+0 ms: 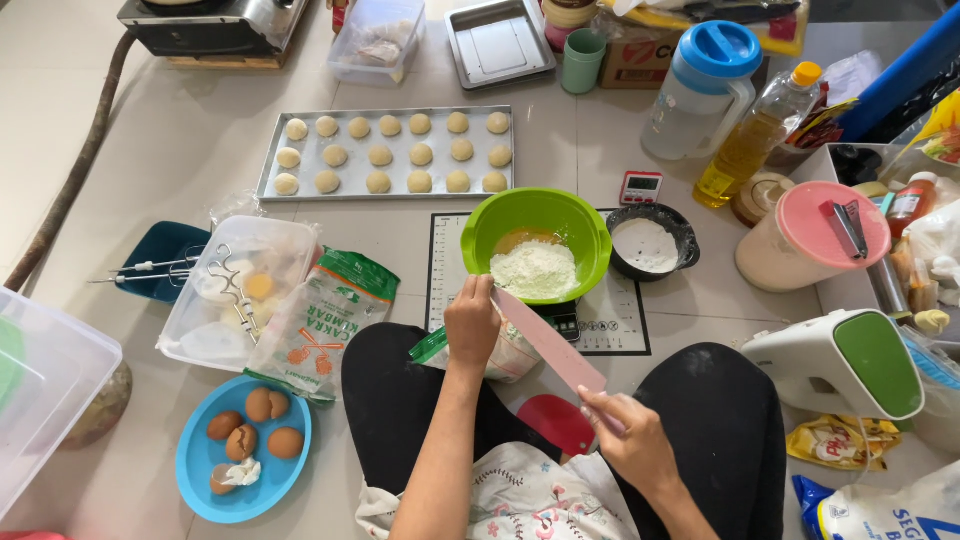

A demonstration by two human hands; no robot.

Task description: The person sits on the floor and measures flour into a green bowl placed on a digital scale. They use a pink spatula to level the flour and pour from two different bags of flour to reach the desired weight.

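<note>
Two hands work just in front of the green bowl (pixel 537 243), which serves as the landmark. Left hand (pixel 472 322), at the bowl's near rim: grip clenched on the upper end of a pink flat scraper (pixel 550 342), fingers pinching it where it meets the rim. Right hand (pixel 630 440), further toward the person's lap from the bowl: grip closed round the scraper's lower end. Scraper slopes from the right hand up to the bowl's edge.

Bowl contents: a heap of white flour (pixel 535 270) over something yellow-orange at the back. Bowl appears to sit on a dark kitchen scale (pixel 566 318) placed on a marked mat (pixel 615 322) on the floor.

Right of the bowl, touching or nearly so: a small black bowl of white powder (pixel 648 245). Behind the bowl: a tray of pale dough balls (pixel 388 152) in three rows. Left of the bowl: a flour packet (pixel 325 322), a clear tub with beaters (pixel 235 290), and further left a blue plate of eggs and shells (pixel 243 460).

Judgement: step in hand looks like clearing flour off the scraper into the bowl. The left fingers would need to slide along the blade while the right keeps it tilted over the rim, so nothing falls on the scale.
</note>
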